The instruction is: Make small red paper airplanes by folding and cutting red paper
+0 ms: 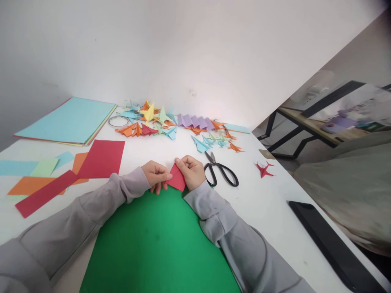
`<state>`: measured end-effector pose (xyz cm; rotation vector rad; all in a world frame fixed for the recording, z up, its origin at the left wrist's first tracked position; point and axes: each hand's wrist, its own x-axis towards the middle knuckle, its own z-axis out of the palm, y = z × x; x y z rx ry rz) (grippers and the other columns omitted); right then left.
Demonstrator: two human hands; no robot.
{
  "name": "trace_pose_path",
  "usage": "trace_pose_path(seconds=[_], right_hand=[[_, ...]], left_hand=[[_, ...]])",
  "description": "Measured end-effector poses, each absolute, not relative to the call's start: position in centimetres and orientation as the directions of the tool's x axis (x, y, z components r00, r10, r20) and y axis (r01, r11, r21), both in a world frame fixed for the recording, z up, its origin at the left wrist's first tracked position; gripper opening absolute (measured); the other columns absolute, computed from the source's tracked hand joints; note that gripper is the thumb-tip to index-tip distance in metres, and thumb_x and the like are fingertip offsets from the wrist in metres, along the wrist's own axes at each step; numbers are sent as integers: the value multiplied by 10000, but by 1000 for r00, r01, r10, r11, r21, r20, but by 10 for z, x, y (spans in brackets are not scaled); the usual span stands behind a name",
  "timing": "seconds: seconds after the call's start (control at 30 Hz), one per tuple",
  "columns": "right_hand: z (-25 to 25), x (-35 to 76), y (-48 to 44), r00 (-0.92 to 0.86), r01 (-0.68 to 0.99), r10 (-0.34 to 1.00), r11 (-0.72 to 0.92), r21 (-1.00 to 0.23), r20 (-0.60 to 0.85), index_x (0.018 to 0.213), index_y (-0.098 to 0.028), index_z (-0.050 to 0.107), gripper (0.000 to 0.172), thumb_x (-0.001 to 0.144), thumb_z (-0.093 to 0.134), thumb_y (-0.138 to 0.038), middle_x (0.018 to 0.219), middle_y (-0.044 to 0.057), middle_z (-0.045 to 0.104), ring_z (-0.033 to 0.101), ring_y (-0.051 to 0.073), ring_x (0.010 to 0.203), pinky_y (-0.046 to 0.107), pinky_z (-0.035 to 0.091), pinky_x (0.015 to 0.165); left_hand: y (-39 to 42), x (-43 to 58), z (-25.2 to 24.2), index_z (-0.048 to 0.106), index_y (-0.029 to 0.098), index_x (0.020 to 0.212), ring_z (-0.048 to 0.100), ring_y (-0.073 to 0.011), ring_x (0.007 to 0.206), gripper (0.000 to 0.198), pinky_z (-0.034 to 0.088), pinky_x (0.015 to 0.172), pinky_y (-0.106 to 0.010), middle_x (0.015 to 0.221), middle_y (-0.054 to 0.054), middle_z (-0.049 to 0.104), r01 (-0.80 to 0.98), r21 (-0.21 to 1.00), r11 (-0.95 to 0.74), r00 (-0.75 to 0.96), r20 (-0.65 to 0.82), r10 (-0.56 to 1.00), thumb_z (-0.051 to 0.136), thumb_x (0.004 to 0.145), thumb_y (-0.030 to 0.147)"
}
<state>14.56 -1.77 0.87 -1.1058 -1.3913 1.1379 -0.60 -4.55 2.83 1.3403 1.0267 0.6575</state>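
A small piece of folded red paper is held up between both hands, over the far edge of a green sheet. My left hand pinches its left corner between thumb and fingers. On the right side, my right hand grips the paper's upper edge, thumb on top; its other fingers are partly hidden behind. Black-handled scissors lie just right of my right hand, blades pointing away.
Folded paper figures are heaped along the wall. Coloured sheets are stacked at far left, with cut pieces, including a red sheet, nearer. A red folded figure and a black flat object lie toward the table's right edge.
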Motion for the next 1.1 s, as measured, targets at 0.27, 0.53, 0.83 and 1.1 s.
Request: trace_pose_path(seconds=[0.27, 0.53, 0.83, 1.1], right_hand=[[0, 148, -13, -84, 31, 984, 160, -987, 157, 531, -179, 488, 389, 640, 642, -519, 427, -77, 365, 278, 53, 400, 203, 223, 394], [-3, 147, -12, -41, -14, 986, 161, -987, 161, 542, -173, 490, 391, 655, 635, -518, 407, -83, 354, 261, 42, 382, 188, 197, 373], [2, 146, -14, -18, -115, 996, 83, -990, 85, 572, -185, 476, 387, 637, 649, -525, 388, -82, 437, 330, 50, 324, 174, 250, 315], [0, 147, -11, -70, -262, 992, 86, -961, 107, 604, -182, 511, 334, 615, 704, -454, 415, -77, 515, 405, 47, 342, 164, 321, 348]], left_hand=[[-45, -8, 29, 571, 121, 545, 523, -84, 334, 354, 339, 276, -149, 447, 3, 574, 181, 973, 144, 487, -216, 846, 651, 650, 449], [-44, -9, 30, 517, 137, 568, 476, -80, 277, 361, 316, 261, -146, 350, 47, 502, 132, 982, 136, 495, -184, 849, 628, 674, 464], [-42, -8, 23, 454, 157, 530, 437, -82, 244, 416, 296, 237, -152, 285, 73, 413, 63, 993, 101, 383, -117, 916, 626, 648, 517], [-43, -10, 21, 560, 132, 732, 456, -97, 270, 416, 361, 271, -186, 345, 55, 505, -23, 998, 50, 155, -46, 987, 766, 515, 422]])
